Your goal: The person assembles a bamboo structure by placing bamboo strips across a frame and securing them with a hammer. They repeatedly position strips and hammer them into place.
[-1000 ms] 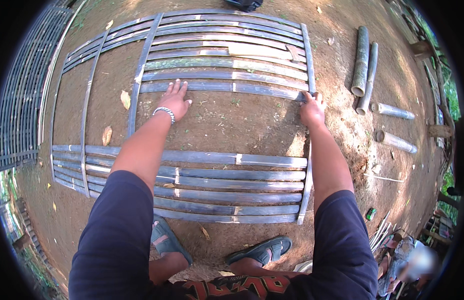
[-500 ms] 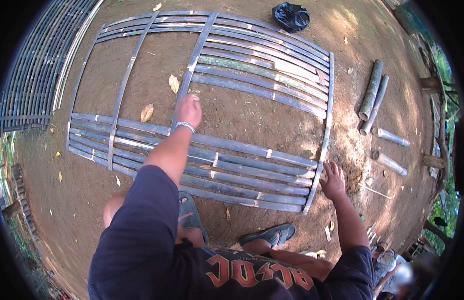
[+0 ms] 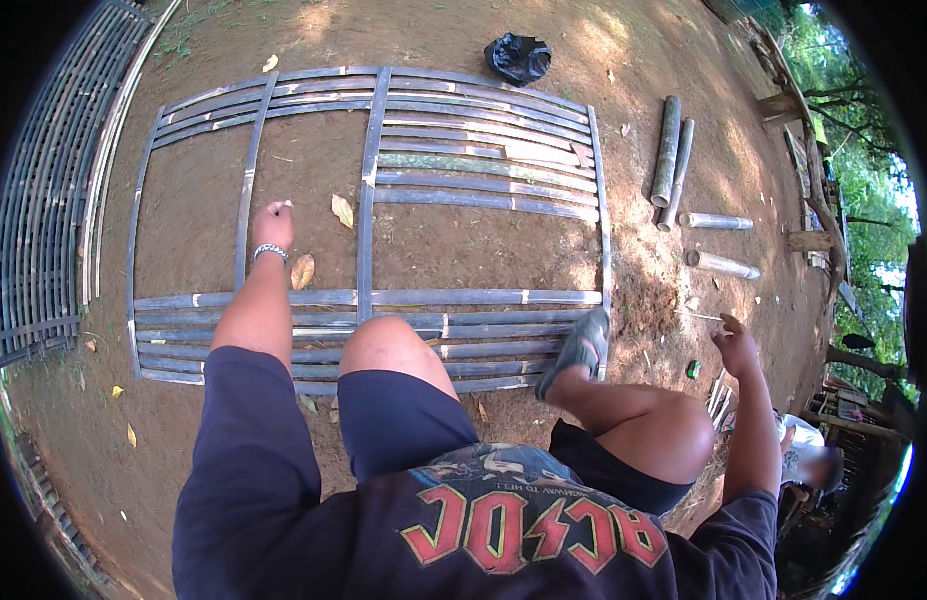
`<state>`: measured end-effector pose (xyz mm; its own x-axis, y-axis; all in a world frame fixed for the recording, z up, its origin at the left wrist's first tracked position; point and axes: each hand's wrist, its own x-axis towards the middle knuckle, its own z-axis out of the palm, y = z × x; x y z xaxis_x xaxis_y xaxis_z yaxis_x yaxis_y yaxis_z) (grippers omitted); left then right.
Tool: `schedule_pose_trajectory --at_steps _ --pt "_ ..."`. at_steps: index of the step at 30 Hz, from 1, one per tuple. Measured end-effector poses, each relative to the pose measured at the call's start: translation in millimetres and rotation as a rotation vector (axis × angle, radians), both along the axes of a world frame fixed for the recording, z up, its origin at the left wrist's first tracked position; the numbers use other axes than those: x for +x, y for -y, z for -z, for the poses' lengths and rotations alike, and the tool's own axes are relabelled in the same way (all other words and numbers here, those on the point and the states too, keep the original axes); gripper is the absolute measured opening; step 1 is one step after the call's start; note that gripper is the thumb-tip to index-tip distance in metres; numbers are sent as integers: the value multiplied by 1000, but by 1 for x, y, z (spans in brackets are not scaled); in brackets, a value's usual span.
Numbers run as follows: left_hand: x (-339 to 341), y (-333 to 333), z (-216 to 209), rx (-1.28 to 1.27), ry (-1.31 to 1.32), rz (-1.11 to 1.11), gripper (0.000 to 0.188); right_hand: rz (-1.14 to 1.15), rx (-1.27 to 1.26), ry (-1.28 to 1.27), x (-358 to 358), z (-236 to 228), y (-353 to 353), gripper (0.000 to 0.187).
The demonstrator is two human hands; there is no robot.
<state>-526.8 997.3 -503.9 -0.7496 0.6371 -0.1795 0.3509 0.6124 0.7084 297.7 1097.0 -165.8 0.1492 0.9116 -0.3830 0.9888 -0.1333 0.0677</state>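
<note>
A flat frame of split bamboo slats lies on bare earth in front of me. My left hand, with a metal bracelet at the wrist, is stretched out over the frame's left part, fingers curled, close to an upright slat; it seems to pinch something small and pale. My right hand hangs in the air to the right of the frame, off the bamboo, fingers loosely apart and empty. My bent knees and a sandalled foot rest on the frame's near right corner.
Short bamboo poles and cut pieces lie right of the frame. A black bag sits beyond it. Another slatted bamboo panel lies at the far left. Dry leaves dot the soil. A person sits at the lower right.
My body has turned and shifted right over the frame. My left hand has moved left across the slats. My right hand has left the frame's right edge and lifted out to the side.
</note>
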Motion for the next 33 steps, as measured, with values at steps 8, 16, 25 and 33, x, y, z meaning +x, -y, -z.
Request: schedule_pose_trajectory --at_steps 8,16,25,33 --pt "80 3 22 -301 115 292 48 -233 -369 -104 -93 110 -95 61" --pt "164 -44 1 -813 -82 583 87 -567 -287 -563 -257 251 -280 58" --pt "207 -93 21 -1052 118 333 111 -702 -368 -939 -418 307 -362 53" --pt "194 -119 6 -1217 249 350 119 -914 -545 -880 -469 346 -326 45"
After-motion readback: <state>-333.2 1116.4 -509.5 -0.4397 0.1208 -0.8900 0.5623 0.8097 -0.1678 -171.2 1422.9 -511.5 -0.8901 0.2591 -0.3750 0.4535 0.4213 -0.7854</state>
